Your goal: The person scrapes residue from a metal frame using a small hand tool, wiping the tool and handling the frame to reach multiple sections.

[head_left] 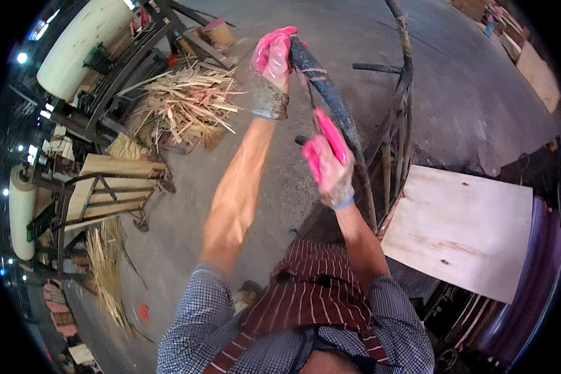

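Observation:
Both my hands wear pink-coated work gloves with pale, dirty cuffs. My left hand [273, 65] is closed, its fingers curled beside the upper end of a thick dark bar [330, 90]; what lies in them is hidden. Lower down and to the right, my right hand [329, 163] closes around the lower end of a thin dark strip [311, 100], slightly blurred. That strip runs upward along the bar's left side toward my left hand; whether it is a blade or a loose piece cannot be told. A pinkish band [318, 77] crosses the bar near its top.
A dark metal frame [400, 112] stands right of the bar. A pale plywood sheet [461, 230] lies at the lower right beside purple rolls [533, 262]. Leftward are a wood-scrap heap [184, 103], a broom [106, 268], a bucket [219, 32] and a large veneer roll [84, 47].

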A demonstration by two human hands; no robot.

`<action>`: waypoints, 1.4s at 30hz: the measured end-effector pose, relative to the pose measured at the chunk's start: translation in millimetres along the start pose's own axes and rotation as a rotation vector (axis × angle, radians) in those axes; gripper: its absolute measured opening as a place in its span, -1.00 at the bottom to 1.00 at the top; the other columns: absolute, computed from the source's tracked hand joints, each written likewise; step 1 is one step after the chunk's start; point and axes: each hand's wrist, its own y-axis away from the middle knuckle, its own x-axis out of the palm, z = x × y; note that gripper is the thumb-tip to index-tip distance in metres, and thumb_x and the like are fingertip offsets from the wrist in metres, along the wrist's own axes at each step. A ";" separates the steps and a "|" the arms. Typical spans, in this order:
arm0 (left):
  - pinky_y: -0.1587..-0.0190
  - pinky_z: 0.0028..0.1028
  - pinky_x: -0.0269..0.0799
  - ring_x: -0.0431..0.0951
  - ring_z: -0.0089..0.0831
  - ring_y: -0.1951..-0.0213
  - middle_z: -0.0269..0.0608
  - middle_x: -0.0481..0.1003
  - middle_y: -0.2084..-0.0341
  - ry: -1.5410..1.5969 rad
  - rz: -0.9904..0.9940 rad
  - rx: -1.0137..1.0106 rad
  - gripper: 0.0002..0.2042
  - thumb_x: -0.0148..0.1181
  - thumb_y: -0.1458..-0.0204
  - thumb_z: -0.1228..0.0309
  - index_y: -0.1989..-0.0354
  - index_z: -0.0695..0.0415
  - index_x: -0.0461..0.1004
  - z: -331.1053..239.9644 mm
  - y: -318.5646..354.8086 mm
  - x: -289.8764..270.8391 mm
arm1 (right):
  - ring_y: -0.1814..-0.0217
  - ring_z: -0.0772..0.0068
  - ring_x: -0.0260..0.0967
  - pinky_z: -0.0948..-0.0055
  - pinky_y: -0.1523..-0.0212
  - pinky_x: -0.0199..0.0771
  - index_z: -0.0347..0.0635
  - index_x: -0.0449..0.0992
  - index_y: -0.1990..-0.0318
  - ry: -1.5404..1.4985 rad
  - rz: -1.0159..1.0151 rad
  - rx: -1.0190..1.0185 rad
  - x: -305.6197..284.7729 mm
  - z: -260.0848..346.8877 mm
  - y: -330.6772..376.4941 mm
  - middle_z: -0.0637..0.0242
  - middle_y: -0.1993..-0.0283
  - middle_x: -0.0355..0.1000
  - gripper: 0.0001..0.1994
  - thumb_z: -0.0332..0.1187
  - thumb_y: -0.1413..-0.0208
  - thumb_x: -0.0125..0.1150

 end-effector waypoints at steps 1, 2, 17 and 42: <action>0.22 -0.50 0.54 0.60 -0.47 0.27 -0.25 0.59 0.23 0.012 0.040 0.012 -0.68 0.17 -0.27 0.22 0.02 0.24 0.55 -1.7 0.5 -2.0 | 0.58 0.78 0.11 0.70 0.59 0.08 -0.03 0.30 -0.40 0.022 -0.030 0.028 11.6 -5.9 -11.9 0.48 0.40 0.43 -0.53 -0.28 -0.37 0.05; 0.22 -0.51 0.54 0.60 -0.48 0.26 -0.25 0.59 0.22 0.027 0.081 0.024 -0.69 0.17 -0.27 0.23 0.02 0.24 0.56 -3.5 -1.7 -3.8 | 0.57 0.77 0.11 0.70 0.58 0.08 -0.04 0.29 -0.41 0.029 -0.031 -0.015 19.5 -10.8 -22.3 0.48 0.39 0.43 -0.53 -0.29 -0.38 0.03; -0.04 -0.36 0.57 0.57 -0.42 0.02 -0.23 0.54 -0.02 -0.074 0.304 0.332 -0.72 -0.03 -0.37 0.37 -0.12 0.21 0.51 36.5 -6.1 -24.5 | 0.57 0.66 0.19 0.63 0.61 0.13 -0.15 0.29 -0.39 0.203 -0.392 -0.302 47.7 -50.2 -49.7 0.42 0.45 0.40 -0.52 -0.41 -0.32 -0.05; 0.69 -0.60 0.08 0.16 -0.69 0.74 -0.56 0.30 0.70 0.157 -0.143 -0.548 -0.52 -0.02 -0.30 -0.03 -0.12 0.12 0.45 104.8 -48.6 -62.8 | 0.55 0.56 0.39 0.50 0.61 0.38 0.17 0.20 -0.46 -0.020 -0.254 0.162 15.0 -14.6 31.2 0.31 0.36 0.54 -0.52 -0.21 -0.41 -0.14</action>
